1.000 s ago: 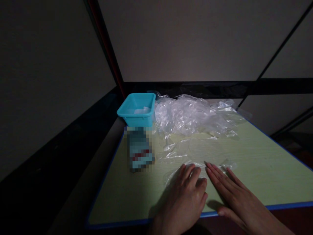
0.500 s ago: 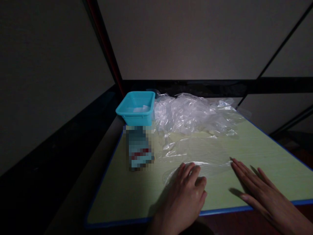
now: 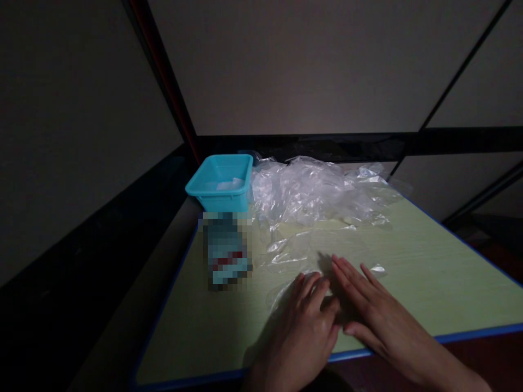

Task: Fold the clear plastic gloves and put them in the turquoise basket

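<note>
A clear plastic bag (image 3: 302, 256) lies spread and wrinkled on the table in front of me. My left hand (image 3: 304, 324) rests palm down on its near edge, fingers a little bent and slightly apart, pressing rather than gripping as far as I can see. Close by on the right, my right hand (image 3: 373, 305) is held flat with fingers straight and thumb out, over the bag's near right part. It holds nothing. Both hands hide some of the film between them.
A heap of crumpled clear plastic bags (image 3: 310, 190) covers the table's far side. Left of it stands a turquoise basket (image 3: 218, 194) with something whitish inside. A blurred-out flat object (image 3: 226, 250) lies before the basket. The pale green table (image 3: 196, 337) has a blue edge; panels rise behind.
My right hand has swept left across the bag, from its right end to beside my left hand. My left hand stays in place on the film. The view has shifted slightly.
</note>
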A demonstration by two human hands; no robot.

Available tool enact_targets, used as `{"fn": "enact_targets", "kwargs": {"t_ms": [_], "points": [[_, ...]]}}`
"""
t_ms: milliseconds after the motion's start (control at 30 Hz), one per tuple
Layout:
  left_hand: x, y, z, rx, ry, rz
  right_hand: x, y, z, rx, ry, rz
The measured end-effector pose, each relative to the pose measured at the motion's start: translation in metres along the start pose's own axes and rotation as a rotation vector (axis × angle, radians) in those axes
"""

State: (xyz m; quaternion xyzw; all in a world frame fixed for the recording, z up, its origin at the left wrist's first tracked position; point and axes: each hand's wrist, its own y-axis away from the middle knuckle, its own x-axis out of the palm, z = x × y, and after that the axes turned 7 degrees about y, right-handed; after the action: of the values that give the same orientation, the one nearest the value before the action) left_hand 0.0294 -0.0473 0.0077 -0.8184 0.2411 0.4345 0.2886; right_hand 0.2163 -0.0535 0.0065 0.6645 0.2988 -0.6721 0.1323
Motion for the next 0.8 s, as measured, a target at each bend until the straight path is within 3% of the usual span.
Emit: {"fn": "enact_targets", "kwargs": {"t_ms": [133,800], "points": [[-0.001,0.0,0.0,0.017,0.018,0.022,0.007,-0.016,0.009,-0.046,-0.078,0.023],[-0.005,-0.003,-0.002,0.031,-0.017,0.045,0.014,-0.011,0.004,-0.076,-0.127,0.033]]}}
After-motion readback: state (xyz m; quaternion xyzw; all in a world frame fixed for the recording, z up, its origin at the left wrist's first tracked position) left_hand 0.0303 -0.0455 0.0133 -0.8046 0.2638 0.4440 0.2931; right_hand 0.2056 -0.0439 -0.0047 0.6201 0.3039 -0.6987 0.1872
